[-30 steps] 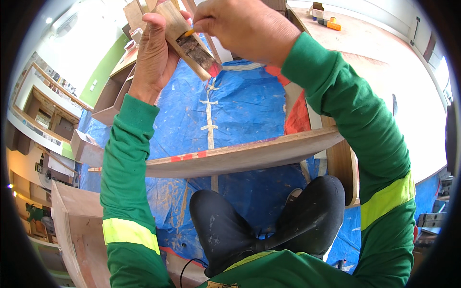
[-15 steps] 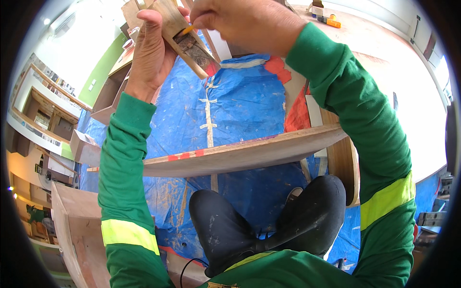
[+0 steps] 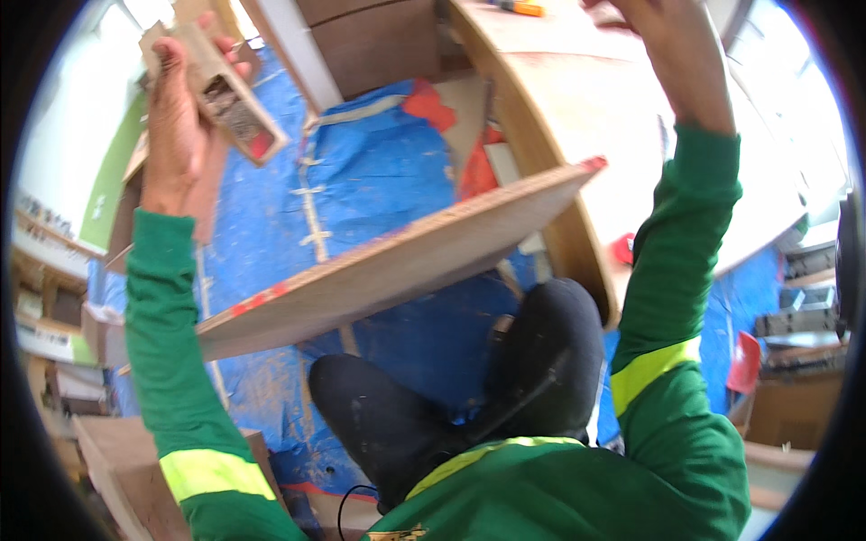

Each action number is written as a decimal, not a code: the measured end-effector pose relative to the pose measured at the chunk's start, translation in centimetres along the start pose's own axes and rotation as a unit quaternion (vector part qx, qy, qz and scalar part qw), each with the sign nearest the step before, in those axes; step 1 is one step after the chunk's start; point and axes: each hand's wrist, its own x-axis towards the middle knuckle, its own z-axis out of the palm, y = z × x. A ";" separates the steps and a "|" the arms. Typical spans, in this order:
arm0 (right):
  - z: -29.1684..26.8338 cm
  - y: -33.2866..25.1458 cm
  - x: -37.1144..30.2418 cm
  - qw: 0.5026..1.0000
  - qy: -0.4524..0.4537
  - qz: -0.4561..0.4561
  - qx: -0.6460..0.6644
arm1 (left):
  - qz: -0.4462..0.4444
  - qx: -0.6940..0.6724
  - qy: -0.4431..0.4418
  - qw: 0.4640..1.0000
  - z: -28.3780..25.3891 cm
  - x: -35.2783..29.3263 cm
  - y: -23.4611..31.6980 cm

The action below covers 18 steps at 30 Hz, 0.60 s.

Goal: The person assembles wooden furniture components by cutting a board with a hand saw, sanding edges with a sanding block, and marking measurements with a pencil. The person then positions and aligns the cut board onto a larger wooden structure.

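Right hand (image 3: 672, 54) has swung away from the wooden block (image 3: 216, 70) to over the table (image 3: 559, 95); its grip, partly cut off, I cannot tell. Left hand (image 3: 174, 131) is clamped on the block, beyond the table's left edge.

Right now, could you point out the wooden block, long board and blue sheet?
Wooden block (image 3: 236, 110): head view, the hollow near its middle.
Long board (image 3: 397, 268): head view, middle of its broad side.
Blue sheet (image 3: 383, 149): head view, bare part beyond the board.
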 end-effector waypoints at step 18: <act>-4.5 4.7 -32.9 0.859 0.007 0.438 -0.267 | 0.447 0.651 -0.175 0.588 5.0 1.1 -2.3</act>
